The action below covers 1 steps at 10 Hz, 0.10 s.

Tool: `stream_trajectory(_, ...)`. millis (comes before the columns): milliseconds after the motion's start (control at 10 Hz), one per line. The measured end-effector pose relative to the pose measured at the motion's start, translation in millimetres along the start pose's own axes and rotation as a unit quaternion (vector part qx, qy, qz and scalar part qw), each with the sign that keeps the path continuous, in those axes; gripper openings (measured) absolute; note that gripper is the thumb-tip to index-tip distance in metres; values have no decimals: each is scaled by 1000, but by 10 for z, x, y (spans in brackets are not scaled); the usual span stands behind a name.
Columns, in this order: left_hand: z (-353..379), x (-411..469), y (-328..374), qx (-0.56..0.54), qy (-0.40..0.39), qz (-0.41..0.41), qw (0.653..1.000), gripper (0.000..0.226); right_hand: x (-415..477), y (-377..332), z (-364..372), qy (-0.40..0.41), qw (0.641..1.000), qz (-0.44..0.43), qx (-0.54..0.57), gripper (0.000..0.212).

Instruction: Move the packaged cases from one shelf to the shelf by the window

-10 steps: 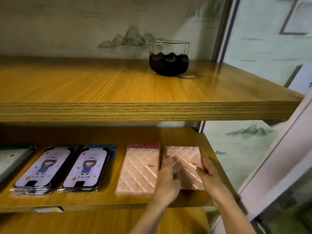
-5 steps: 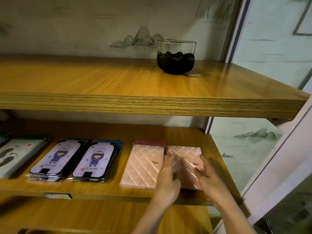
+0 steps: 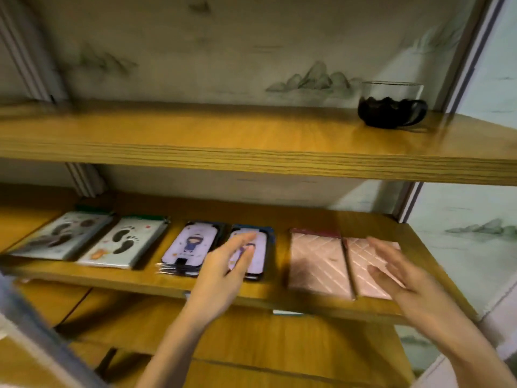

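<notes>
Both hands empty, fingers spread: left hand [image 3: 223, 271] hovers over the right-hand purple cartoon case [image 3: 250, 252], right hand [image 3: 402, 278] over the right pink quilted case [image 3: 370, 268], and all the packaged cases lie flat in a row on the middle shelf [image 3: 277, 299]. Risk as I see it: glossy sleeves sit edge to edge near the front lip, so a sloppy one-handed grab could drag a neighbour off or fan the purple stack [image 3: 190, 249]; frame is motion-blurred, so contact unclear. Further back: footprint-print cases [image 3: 124, 242] far left, wooden upper shelf [image 3: 251, 155] with glass cup [image 3: 391, 105] of dark stuff, mountain-print wall [image 3: 310, 79] behind, bright panel at right.
</notes>
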<state>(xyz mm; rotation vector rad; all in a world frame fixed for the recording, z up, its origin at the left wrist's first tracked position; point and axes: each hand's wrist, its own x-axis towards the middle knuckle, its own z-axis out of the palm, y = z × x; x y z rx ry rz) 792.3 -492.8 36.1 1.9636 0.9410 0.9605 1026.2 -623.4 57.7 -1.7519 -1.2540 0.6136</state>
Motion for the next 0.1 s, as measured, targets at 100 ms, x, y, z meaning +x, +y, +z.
stream_trajectory(100,-555,-130,-81,16,2,14,1000,36,-207,-344,168,31,995,-86,50,35)
